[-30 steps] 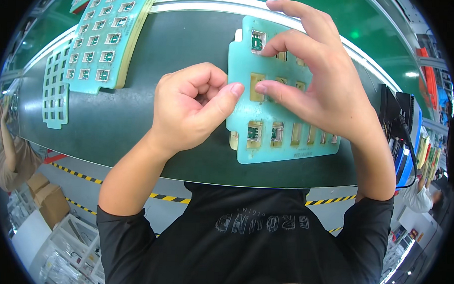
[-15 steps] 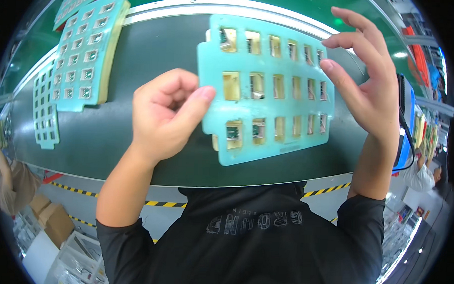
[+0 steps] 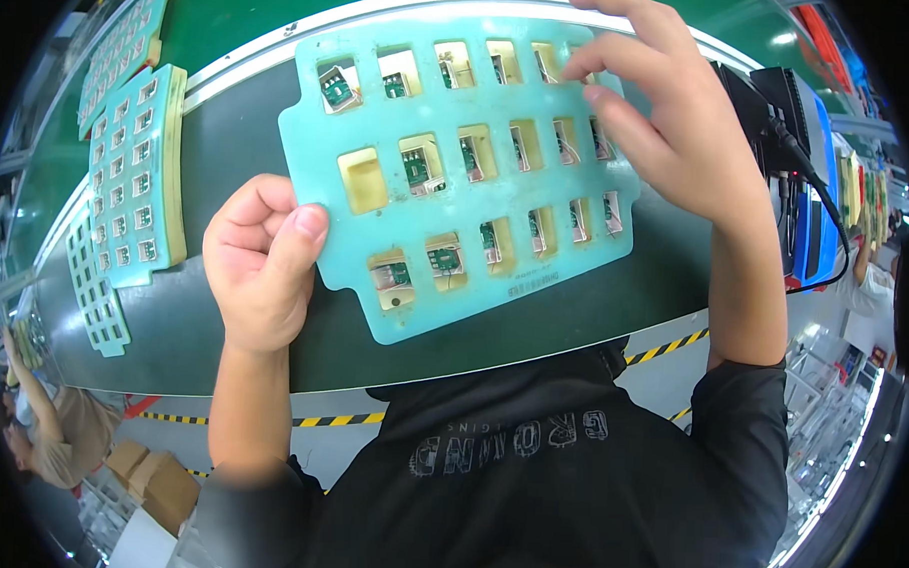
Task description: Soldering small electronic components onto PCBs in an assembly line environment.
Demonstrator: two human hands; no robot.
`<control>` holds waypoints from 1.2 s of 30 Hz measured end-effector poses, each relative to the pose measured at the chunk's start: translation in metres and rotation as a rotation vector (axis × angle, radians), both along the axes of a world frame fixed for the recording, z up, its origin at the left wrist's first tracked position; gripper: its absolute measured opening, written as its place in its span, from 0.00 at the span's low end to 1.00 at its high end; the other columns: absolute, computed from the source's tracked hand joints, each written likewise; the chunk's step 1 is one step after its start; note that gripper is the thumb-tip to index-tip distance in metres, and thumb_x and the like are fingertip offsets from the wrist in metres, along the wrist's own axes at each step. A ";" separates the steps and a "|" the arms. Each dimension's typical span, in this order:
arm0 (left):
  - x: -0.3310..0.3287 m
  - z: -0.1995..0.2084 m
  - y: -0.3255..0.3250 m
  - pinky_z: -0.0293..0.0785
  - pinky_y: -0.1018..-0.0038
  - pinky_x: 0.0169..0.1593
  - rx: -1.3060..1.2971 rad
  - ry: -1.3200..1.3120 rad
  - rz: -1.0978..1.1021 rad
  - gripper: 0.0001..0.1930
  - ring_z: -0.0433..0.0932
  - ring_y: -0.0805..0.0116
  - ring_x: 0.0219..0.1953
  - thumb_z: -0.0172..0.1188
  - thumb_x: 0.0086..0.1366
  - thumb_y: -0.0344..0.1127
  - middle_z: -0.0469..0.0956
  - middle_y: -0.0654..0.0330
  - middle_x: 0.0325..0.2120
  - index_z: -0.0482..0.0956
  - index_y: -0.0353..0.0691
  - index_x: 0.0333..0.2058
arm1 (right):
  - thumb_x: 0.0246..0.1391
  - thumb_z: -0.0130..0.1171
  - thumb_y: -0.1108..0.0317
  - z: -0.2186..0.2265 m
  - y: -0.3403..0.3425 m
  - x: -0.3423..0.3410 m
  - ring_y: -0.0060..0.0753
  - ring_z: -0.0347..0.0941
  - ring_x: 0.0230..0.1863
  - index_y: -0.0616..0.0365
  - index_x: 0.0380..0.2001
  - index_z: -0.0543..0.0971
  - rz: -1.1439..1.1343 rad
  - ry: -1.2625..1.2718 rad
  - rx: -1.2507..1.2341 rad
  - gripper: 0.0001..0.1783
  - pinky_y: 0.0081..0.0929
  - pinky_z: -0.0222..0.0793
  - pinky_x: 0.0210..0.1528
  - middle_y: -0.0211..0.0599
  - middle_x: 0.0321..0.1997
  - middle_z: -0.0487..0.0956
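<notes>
My left hand (image 3: 263,269) grips the left edge of a turquoise tray (image 3: 427,215), thumb on top and fingers curled under. The tray is tilted above the dark bench, with pockets in three rows. Most pockets hold small parts with green circuit boards, such as a circuit board (image 3: 336,88) lying askew in the upper left one. In the middle row, the leftmost pocket (image 3: 364,181) holds no part. Over the tray's upper right corner is my right hand (image 3: 676,106), open with fingers spread and nothing visible in them. Whether its fingertips touch the tray I cannot tell.
At the left stands a stack of turquoise trays (image 3: 127,187), with a thin tray (image 3: 96,292) lying beside it and another filled tray (image 3: 125,57) behind. Black and blue equipment (image 3: 806,186) with a cable (image 3: 834,232) sits at the right. Other people are at both sides.
The held tray has shifted left, and its face now shows more fully. My right hand has moved left with it, over the corner. My view has shifted, too.
</notes>
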State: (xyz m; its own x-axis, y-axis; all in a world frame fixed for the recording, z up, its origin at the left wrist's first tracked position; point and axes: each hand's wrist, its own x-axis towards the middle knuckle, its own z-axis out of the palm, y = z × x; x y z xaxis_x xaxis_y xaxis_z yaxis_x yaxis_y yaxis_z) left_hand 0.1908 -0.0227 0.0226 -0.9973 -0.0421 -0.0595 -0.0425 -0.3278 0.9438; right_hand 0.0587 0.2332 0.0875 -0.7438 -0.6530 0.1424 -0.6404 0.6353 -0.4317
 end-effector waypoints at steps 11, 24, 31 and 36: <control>-0.005 -0.003 -0.004 0.66 0.87 0.24 0.036 -0.043 -0.034 0.07 0.70 0.82 0.20 0.53 0.63 0.34 0.76 0.62 0.25 0.69 0.35 0.32 | 0.50 0.53 0.74 -0.011 0.070 0.015 0.34 0.67 0.53 0.63 0.36 0.75 -0.100 -0.049 -0.417 0.08 0.30 0.61 0.54 0.43 0.52 0.71; 0.056 0.048 -0.094 0.62 0.66 0.56 0.115 0.370 0.387 0.20 0.73 0.64 0.48 0.41 0.69 0.39 0.74 0.52 0.47 0.66 0.31 0.52 | 0.60 0.47 0.68 -0.019 0.093 0.041 0.28 0.67 0.52 0.66 0.47 0.71 -0.327 -0.182 -0.640 0.16 0.23 0.60 0.54 0.40 0.49 0.74; 0.133 0.052 -0.164 0.62 0.63 0.57 0.007 0.380 0.622 0.19 0.69 0.63 0.51 0.43 0.69 0.37 0.72 0.52 0.48 0.66 0.28 0.52 | 0.43 0.60 0.79 -0.019 0.064 0.047 0.36 0.70 0.48 0.63 0.40 0.75 -0.012 0.106 -0.354 0.17 0.27 0.63 0.52 0.42 0.44 0.75; 0.167 0.027 -0.196 0.63 0.66 0.55 0.010 0.287 0.841 0.17 0.71 0.65 0.49 0.46 0.68 0.35 0.73 0.52 0.46 0.68 0.29 0.49 | 0.33 0.62 0.80 -0.006 -0.006 0.052 0.46 0.69 0.43 0.60 0.39 0.73 0.399 0.235 -0.142 0.22 0.34 0.65 0.46 0.40 0.41 0.75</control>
State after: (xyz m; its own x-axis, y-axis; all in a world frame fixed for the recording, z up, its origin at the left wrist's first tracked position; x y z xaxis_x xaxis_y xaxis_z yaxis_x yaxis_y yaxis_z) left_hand 0.3582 -0.2189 0.0499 -0.6133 -0.7682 0.1835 0.4536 -0.1523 0.8781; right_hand 0.1104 0.2270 0.0817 -0.3761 -0.8426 0.3855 -0.9128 0.2654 -0.3105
